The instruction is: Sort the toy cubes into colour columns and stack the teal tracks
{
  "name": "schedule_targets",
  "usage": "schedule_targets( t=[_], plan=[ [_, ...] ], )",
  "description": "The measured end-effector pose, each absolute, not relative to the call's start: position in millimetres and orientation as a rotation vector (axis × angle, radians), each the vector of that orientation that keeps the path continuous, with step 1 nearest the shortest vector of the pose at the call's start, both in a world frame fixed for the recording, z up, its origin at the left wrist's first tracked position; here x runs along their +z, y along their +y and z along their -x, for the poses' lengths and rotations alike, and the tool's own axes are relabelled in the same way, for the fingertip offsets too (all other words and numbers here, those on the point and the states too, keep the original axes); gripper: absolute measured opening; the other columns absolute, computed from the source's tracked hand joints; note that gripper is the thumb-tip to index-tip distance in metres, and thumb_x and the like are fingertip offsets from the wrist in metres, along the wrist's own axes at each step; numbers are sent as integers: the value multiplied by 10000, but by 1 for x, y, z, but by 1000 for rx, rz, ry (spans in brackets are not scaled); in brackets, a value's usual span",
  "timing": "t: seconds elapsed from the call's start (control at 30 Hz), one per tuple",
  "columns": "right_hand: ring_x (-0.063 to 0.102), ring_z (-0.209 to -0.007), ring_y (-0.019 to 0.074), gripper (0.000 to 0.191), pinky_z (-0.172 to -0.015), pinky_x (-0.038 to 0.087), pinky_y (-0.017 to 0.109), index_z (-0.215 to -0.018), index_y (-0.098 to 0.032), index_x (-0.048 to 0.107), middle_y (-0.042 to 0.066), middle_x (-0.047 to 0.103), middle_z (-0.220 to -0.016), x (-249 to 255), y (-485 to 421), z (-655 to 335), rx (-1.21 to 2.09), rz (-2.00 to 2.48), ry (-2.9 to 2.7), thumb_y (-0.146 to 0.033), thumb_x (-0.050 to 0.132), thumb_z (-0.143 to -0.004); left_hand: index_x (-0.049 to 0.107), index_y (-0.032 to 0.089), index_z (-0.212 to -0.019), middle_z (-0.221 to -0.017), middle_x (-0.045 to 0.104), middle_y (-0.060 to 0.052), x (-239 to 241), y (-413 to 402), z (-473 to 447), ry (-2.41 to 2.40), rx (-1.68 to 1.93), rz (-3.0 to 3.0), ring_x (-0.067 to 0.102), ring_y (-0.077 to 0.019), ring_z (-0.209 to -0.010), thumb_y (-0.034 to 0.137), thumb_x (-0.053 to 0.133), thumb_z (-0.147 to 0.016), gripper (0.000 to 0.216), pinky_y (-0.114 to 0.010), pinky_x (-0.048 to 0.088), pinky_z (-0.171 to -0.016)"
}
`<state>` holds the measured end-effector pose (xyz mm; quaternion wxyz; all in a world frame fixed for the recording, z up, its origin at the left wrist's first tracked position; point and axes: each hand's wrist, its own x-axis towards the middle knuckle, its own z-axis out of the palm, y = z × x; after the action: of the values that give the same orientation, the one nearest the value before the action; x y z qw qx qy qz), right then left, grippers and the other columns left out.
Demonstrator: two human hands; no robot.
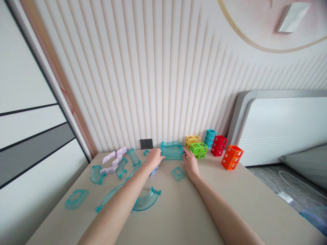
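Note:
A stack of clear teal straight track pieces (pixel 172 150) lies at the far side of the beige table (pixel 250 204), close to the wall. My left hand (pixel 154 157) grips the stack's left end with its fingers curled on it. My right hand (pixel 190 163) presses against the stack's right end, fingers on it. A small teal square frame (pixel 178 173) lies just in front, between my wrists. Under my left forearm lies a curved teal track (pixel 146 200).
Coloured lattice cubes stand right of the stack: yellow (pixel 193 140), green (pixel 199 149), cyan (pixel 210 137), red (pixel 218 145), orange (pixel 232 157). Left lie a lilac zigzag piece (pixel 113 159), several teal curves (pixel 96 175) and a teal frame (pixel 76 198). A bed (pixel 278 129) stands right.

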<state>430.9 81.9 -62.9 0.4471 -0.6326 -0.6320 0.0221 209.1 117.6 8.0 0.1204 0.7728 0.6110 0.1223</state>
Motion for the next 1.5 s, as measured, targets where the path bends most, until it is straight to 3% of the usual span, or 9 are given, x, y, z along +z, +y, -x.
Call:
schedule_targets(
  t=[0.2,0.37,0.6,0.8,1.3,1.5],
  plan=[
    [627,-1082,271,423,-959,491,402,-1315,-173,631,144,683,-1152,-60,80,-429,7,1642,-1592,-248,470,-931,706,182,-854,-964,750,-125,8,117,-210,1780,366,-2275,699,-260,-992,372,691,-868,191,-285,482,-766],
    [645,-1009,259,398,-892,495,358,-1305,-208,633,119,690,-1084,-57,75,-429,-29,1706,-1618,-261,480,-941,721,184,-822,-937,757,-118,6,118,-209,1766,386,-2259,704,-256,-969,378,691,-863,201,-280,476,-750],
    [665,-853,234,239,-716,456,287,-1050,-225,718,92,717,-913,-53,68,-429,-22,1814,-1639,-268,507,-947,742,189,-815,-909,773,-103,4,122,-204,1705,404,-2205,721,-232,-914,381,691,-862,204,-258,454,-710],
    [665,-826,218,263,-660,410,271,-911,-236,707,72,725,-893,-47,65,-426,-1,1867,-1653,-291,461,-986,728,182,-766,-876,775,-100,4,122,-204,1681,416,-2196,722,-227,-888,348,690,-864,196,-256,437,-690],
    [658,-864,175,248,-673,372,241,-949,-210,680,54,722,-961,-32,58,-418,50,2038,-1692,-305,461,-1014,732,180,-852,-941,774,-114,-1,124,-203,1707,364,-2222,719,-236,-940,419,677,-862,245,-259,469,-730],
    [666,-902,202,231,-686,389,254,-907,-189,699,80,723,-958,-31,57,-417,68,2144,-1725,-322,526,-982,721,175,-819,-942,767,-108,-4,126,-204,1722,304,-2239,717,-235,-938,305,745,-803,133,-258,479,-755]
  ],
)
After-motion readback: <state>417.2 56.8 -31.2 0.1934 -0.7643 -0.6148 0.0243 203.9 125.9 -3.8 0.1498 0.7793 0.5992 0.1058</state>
